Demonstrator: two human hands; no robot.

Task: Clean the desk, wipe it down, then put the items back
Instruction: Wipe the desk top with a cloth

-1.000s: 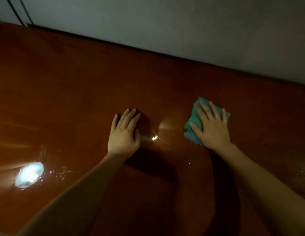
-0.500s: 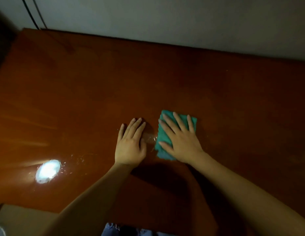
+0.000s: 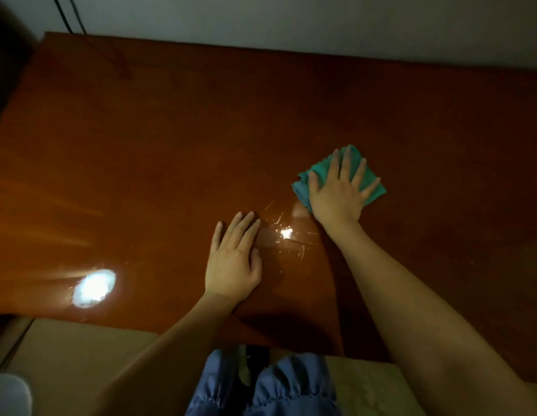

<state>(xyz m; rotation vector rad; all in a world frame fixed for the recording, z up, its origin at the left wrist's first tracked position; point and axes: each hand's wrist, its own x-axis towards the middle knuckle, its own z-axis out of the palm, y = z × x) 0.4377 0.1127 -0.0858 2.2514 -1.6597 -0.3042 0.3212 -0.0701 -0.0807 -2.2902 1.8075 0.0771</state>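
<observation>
The desk (image 3: 201,121) is cleared and being wiped; a green cloth (image 3: 372,187) is pressed flat under the spread right hand (image 3: 339,196); the left hand (image 3: 234,259) is laid flat; no items are returned yet.

Teal-green cloth (image 3: 321,171); glossy reddish-brown desk (image 3: 201,130); blue trousers (image 3: 273,388).

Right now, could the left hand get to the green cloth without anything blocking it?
Probably yes. The left hand lies flat on the desk, with only bare wet surface between it and the green cloth. The right hand already presses on that cloth.
</observation>
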